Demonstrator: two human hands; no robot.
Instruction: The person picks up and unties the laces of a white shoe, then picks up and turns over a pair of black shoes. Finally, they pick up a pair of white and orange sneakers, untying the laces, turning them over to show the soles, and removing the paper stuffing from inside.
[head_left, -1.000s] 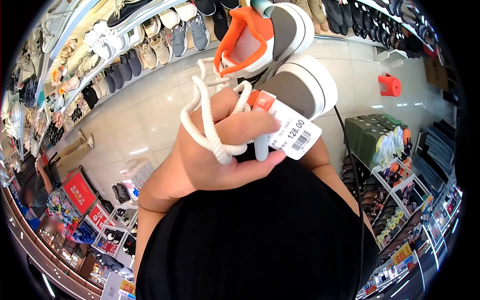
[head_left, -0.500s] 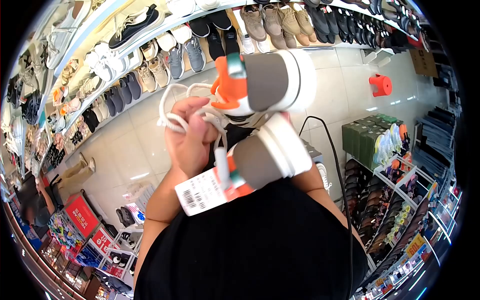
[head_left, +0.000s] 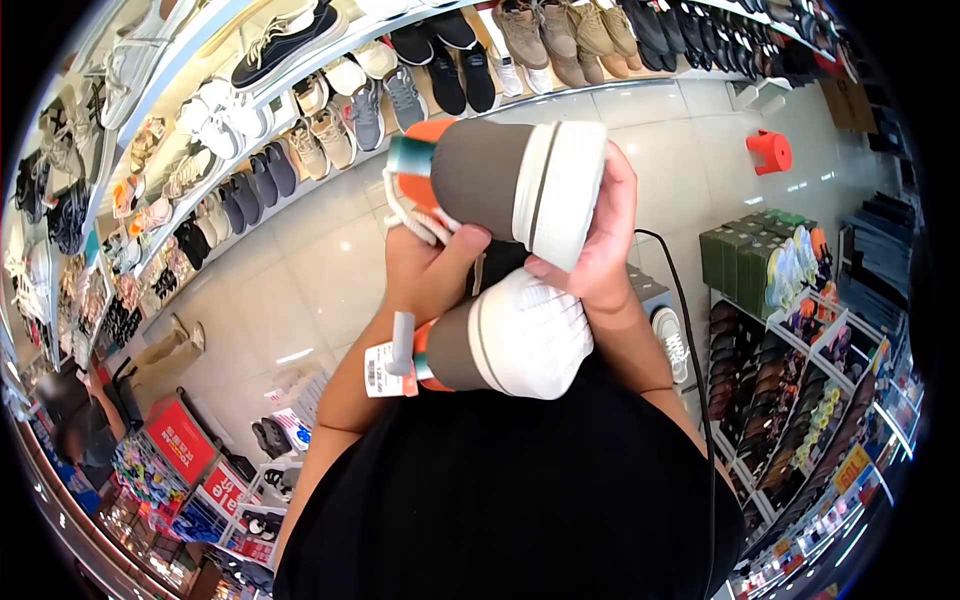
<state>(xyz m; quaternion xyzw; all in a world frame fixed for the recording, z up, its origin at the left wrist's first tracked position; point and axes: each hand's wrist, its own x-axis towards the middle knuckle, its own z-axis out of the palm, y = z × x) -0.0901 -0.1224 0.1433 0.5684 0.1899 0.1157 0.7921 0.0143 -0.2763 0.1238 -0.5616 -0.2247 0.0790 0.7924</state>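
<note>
A pair of grey-brown sneakers with orange and green parts and thick white soles is held before my chest, heels showing. My right hand (head_left: 608, 235) grips the upper sneaker (head_left: 482, 180) by its white sole, thumb underneath near the other shoe. On the left, my left hand (head_left: 432, 268) closes on the same sneaker at its opening, beside the white laces (head_left: 415, 218); most of its fingers are hidden. The lower sneaker (head_left: 450, 347) hangs close to my black shirt, and what bears it is hidden. From it hangs a white price tag (head_left: 383, 370) with a grey security tag (head_left: 402, 345).
Shelves of shoes (head_left: 330, 135) curve across the far side. A red stool (head_left: 770, 152) stands on the tiled floor (head_left: 660, 155). Green shoe boxes (head_left: 735, 262) top a rack at right, and a black cable (head_left: 688, 330) runs down beside me. Another person (head_left: 90, 410) is at far left.
My left hand has moved from the loose laces onto the upper sneaker. The sneakers have shifted left and turned, and my right hand now shows on the sole.
</note>
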